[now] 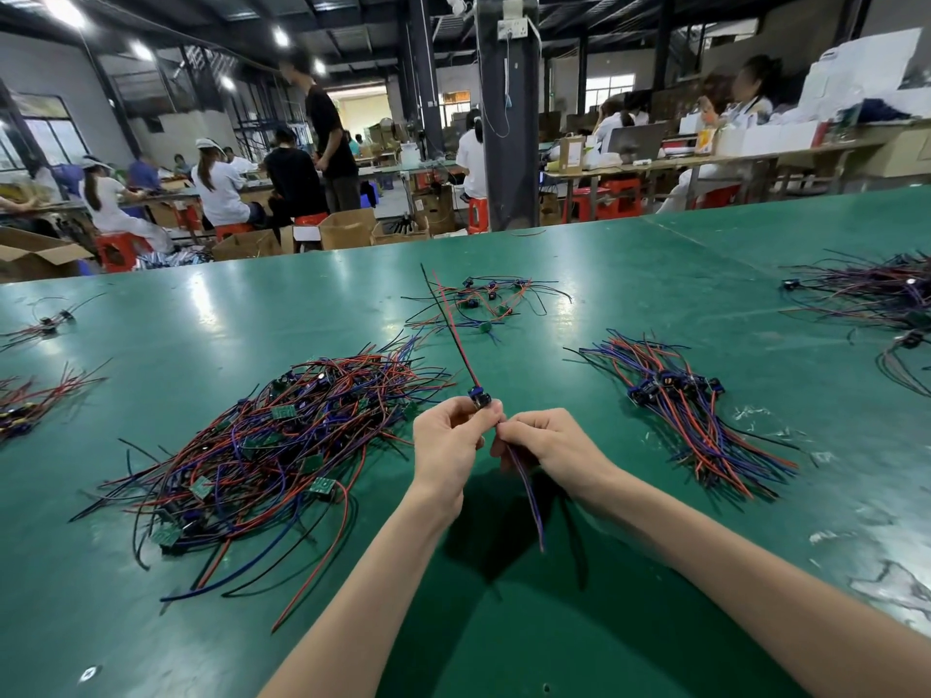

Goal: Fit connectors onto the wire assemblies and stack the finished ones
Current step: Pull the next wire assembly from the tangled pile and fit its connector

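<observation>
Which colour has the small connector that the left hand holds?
Blue; the connector in the left hand shows in the head view.

Blue connector (478, 397) aloft, wires (456, 340) trailing up and down; finished stack (690, 410) right, tangled pile (282, 445) left.

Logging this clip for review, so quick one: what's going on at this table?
A person at a green table is working on one wire assembly. The left hand pinches a small blue connector, whose red and black wires stick up and away. The right hand pinches purple-blue wires just beside the connector; they hang down toward the person. A large tangled pile of wires with small green boards lies to the left, and a tidier stack with blue connectors fitted lies to the right.
</observation>
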Demonstrator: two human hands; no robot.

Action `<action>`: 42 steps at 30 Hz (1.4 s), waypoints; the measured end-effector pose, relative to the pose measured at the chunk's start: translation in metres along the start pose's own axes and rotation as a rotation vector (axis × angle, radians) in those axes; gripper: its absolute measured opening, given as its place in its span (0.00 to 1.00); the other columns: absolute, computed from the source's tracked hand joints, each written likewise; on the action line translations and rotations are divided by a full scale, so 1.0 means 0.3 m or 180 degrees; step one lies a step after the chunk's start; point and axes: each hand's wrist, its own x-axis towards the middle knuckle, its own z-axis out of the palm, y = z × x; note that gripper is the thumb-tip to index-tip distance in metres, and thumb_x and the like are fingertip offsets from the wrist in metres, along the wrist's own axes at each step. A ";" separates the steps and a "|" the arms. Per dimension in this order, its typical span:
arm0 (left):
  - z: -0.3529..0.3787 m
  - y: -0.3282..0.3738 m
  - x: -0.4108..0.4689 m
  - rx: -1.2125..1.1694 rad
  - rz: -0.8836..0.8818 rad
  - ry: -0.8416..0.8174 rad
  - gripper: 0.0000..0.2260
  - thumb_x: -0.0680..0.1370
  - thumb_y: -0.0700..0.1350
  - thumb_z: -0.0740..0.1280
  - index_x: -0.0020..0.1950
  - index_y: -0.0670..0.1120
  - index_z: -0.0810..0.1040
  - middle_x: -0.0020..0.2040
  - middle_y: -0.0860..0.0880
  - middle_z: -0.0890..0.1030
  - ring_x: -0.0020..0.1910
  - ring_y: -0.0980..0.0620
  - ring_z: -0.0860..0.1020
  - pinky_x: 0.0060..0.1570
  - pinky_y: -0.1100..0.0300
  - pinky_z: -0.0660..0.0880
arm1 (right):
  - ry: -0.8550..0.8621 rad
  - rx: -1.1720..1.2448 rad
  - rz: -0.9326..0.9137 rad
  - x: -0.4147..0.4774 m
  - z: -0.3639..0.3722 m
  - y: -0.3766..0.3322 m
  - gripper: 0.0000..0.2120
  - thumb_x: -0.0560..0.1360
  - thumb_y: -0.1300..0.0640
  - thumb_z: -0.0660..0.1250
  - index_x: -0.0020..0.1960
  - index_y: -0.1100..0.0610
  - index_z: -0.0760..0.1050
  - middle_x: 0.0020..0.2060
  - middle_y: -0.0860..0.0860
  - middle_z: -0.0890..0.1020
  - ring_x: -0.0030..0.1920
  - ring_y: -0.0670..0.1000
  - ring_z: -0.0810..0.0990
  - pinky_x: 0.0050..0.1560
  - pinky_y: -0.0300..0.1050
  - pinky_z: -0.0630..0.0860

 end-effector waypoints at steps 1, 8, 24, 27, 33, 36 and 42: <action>0.004 -0.003 0.000 0.0036 0.0040 0.0031 0.05 0.73 0.36 0.72 0.37 0.42 0.80 0.31 0.50 0.79 0.29 0.58 0.72 0.33 0.67 0.69 | 0.0003 0.0001 0.0023 0.000 0.000 -0.003 0.17 0.78 0.63 0.61 0.31 0.59 0.77 0.23 0.49 0.77 0.25 0.44 0.71 0.27 0.34 0.66; -0.026 0.000 0.035 -0.0035 -0.0053 0.0408 0.06 0.73 0.36 0.71 0.36 0.42 0.80 0.31 0.49 0.78 0.26 0.58 0.67 0.30 0.66 0.66 | -0.0210 0.0027 0.0196 -0.024 0.020 -0.005 0.17 0.77 0.64 0.62 0.30 0.61 0.76 0.18 0.48 0.75 0.19 0.43 0.69 0.23 0.32 0.65; -0.123 0.015 0.089 -0.0322 -0.0333 0.0951 0.11 0.72 0.36 0.72 0.33 0.45 0.76 0.29 0.52 0.80 0.28 0.55 0.67 0.30 0.65 0.66 | -0.1016 -0.0585 -0.0295 -0.048 0.025 -0.026 0.15 0.80 0.61 0.61 0.35 0.56 0.76 0.31 0.51 0.79 0.30 0.43 0.76 0.34 0.34 0.70; -0.126 0.009 0.091 -0.0320 -0.0360 0.0939 0.10 0.72 0.36 0.73 0.33 0.44 0.76 0.33 0.47 0.79 0.29 0.54 0.67 0.32 0.63 0.66 | -0.1076 -0.0640 -0.0284 -0.054 0.020 -0.027 0.15 0.80 0.60 0.60 0.35 0.56 0.74 0.31 0.48 0.78 0.31 0.44 0.75 0.36 0.36 0.71; -0.135 0.010 0.091 -0.0308 -0.0339 0.0877 0.10 0.73 0.36 0.72 0.33 0.44 0.77 0.34 0.47 0.80 0.29 0.55 0.66 0.32 0.63 0.65 | -0.1049 -0.0900 -0.0367 -0.057 0.028 -0.022 0.21 0.81 0.57 0.60 0.29 0.54 0.67 0.24 0.45 0.72 0.26 0.44 0.69 0.32 0.36 0.68; -0.141 0.013 0.093 -0.0338 -0.0369 0.0913 0.08 0.73 0.37 0.72 0.34 0.44 0.77 0.33 0.48 0.81 0.27 0.55 0.66 0.31 0.64 0.65 | -0.1082 -0.0869 -0.0346 -0.059 0.034 -0.023 0.21 0.81 0.56 0.59 0.29 0.54 0.67 0.24 0.46 0.72 0.26 0.46 0.69 0.33 0.37 0.68; -0.157 0.011 0.105 -0.0471 -0.0524 0.1029 0.07 0.72 0.36 0.72 0.36 0.43 0.77 0.34 0.47 0.81 0.25 0.55 0.66 0.30 0.63 0.65 | -0.1408 -0.0790 -0.0279 -0.071 0.031 -0.030 0.16 0.82 0.59 0.56 0.37 0.55 0.71 0.31 0.49 0.76 0.31 0.43 0.73 0.35 0.34 0.72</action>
